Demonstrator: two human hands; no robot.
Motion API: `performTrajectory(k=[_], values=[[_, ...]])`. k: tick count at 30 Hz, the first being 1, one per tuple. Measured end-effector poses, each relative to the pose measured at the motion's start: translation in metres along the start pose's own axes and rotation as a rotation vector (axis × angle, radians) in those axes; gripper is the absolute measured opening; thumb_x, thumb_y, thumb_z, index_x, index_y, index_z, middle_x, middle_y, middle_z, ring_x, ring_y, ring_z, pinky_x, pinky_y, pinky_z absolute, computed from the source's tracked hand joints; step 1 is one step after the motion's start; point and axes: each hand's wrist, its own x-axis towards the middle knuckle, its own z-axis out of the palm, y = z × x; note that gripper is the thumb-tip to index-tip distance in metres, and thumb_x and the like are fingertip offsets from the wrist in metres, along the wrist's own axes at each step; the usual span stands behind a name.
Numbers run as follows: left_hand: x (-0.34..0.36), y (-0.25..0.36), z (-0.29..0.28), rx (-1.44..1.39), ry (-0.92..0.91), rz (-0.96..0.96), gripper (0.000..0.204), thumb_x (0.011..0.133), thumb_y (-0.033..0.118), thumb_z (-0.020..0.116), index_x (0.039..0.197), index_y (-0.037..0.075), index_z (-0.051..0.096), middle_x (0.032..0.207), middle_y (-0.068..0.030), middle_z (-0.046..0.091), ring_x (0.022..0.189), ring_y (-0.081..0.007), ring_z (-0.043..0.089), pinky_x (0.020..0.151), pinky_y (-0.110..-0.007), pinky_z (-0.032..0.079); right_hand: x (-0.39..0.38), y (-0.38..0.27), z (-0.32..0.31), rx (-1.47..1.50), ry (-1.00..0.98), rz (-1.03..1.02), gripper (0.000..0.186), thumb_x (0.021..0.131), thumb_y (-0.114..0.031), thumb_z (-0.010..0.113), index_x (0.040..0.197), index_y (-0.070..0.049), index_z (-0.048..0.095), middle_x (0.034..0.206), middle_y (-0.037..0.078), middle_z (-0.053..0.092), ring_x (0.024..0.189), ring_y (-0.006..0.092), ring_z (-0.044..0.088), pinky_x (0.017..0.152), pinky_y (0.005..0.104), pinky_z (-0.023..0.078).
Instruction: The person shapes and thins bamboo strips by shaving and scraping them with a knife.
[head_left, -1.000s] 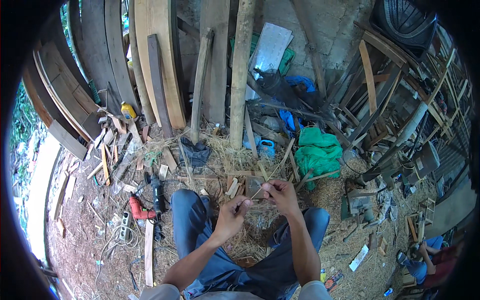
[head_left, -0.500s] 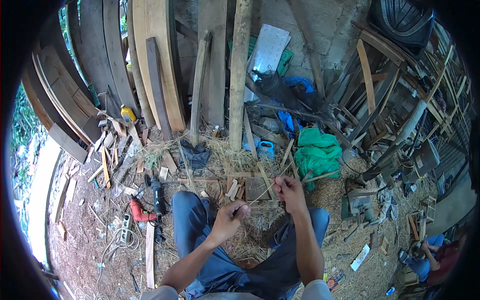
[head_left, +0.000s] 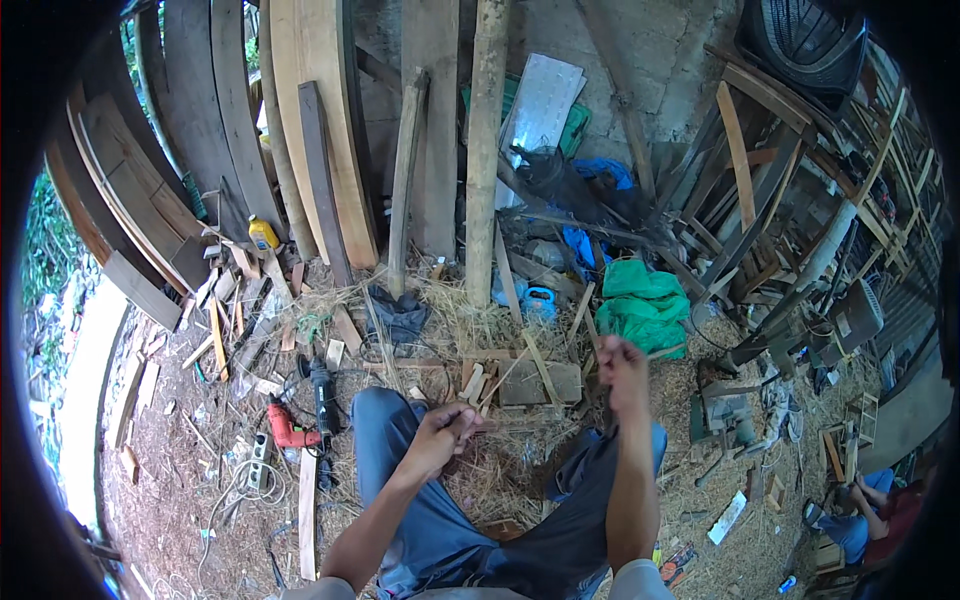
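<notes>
My left hand (head_left: 446, 436) pinches a thin pale wooden strip (head_left: 500, 385) that slants up to the right above my bent knees. My right hand (head_left: 624, 372) is raised to the right, away from my left, blurred, fingers closed; whatever it may hold is unclear. Between and beyond my hands lie a square grey-brown block (head_left: 540, 384) with a flat stick (head_left: 543, 368) across it and small pale wood pieces (head_left: 470, 380) beside it.
A red drill (head_left: 290, 432), a black power tool (head_left: 322, 390) and a power strip (head_left: 258, 462) lie left. Planks (head_left: 330, 120) lean at the back, near a green tarp (head_left: 635, 310). A machine (head_left: 730, 420) stands right; another person (head_left: 870, 515) sits at lower right.
My right hand has moved up and right, away from the strip's near part and from my left hand, which still grips it slightly lower. The view has shifted slightly.
</notes>
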Motion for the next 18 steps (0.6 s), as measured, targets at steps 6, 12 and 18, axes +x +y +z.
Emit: performTrajectory(k=[6,12,18], values=[[0.009,0.003,0.018,0.122,0.039,0.103,0.02,0.097,0.018,0.048,0.089,0.003,0.06,0.068,0.0027,0.047,0.059,-0.0037,0.038,0.05,-0.02,0.031,-0.057,0.018,0.085,-0.09,-0.412,0.109,0.022,0.091,-0.023,0.059,0.101,-0.004,0.063,0.066,-0.003,0.053,0.051,0.0023,0.04,0.043,0.0174,0.031],[0.005,-0.003,0.029,0.294,-0.002,0.251,0.018,0.095,0.014,0.051,0.086,-0.001,0.056,0.069,0.0018,0.046,0.064,-0.008,0.04,0.061,-0.023,0.036,-0.037,0.01,0.069,0.001,-0.319,0.193,0.021,0.092,-0.017,0.057,0.095,0.003,0.063,0.064,-0.001,0.053,0.049,0.0036,0.039,0.042,0.0196,0.028],[-0.002,0.004,0.039,0.649,0.142,0.482,0.015,0.094,0.014,0.053,0.088,0.001,0.059,0.069,-0.0048,0.058,0.055,-0.0121,0.05,0.053,-0.026,0.04,-0.026,0.013,0.053,-0.019,-0.327,0.146,0.02,0.091,-0.015,0.059,0.094,0.004,0.064,0.065,0.0,0.053,0.049,0.0038,0.039,0.042,0.0208,0.028]])
